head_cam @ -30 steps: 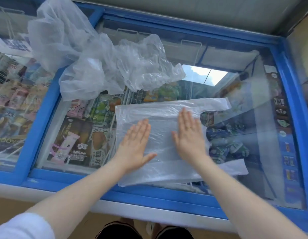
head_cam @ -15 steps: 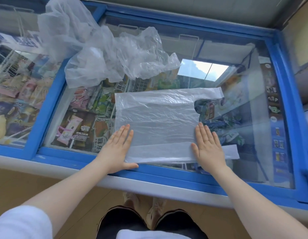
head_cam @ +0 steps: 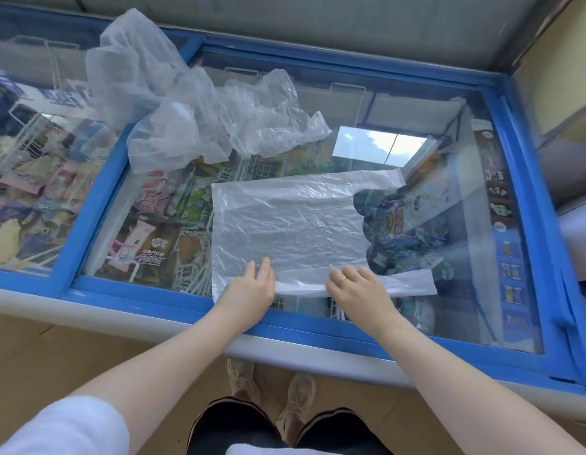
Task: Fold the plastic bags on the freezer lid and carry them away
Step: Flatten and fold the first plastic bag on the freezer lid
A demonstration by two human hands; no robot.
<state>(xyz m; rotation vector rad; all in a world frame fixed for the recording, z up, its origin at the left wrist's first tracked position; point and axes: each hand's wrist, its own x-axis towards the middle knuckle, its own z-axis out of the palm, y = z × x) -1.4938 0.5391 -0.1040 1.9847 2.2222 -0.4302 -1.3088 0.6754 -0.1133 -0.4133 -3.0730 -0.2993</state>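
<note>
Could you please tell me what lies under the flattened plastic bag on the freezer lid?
The flattened plastic bag lies on the glass freezer lid. Through the lid, packaged ice creams and wire baskets show beside the bag; directly beneath it, the crinkled film blurs whatever is there.

One flattened plastic bag on the freezer lid, with two handle loops at its right end. One heap of crumpled plastic bags behind it; can't tell how many are in there. Two hands on the flat bag's near edge: my left hand and my right hand. One ring on the right. Two shoes below. Two glass panes in the lid.
</note>
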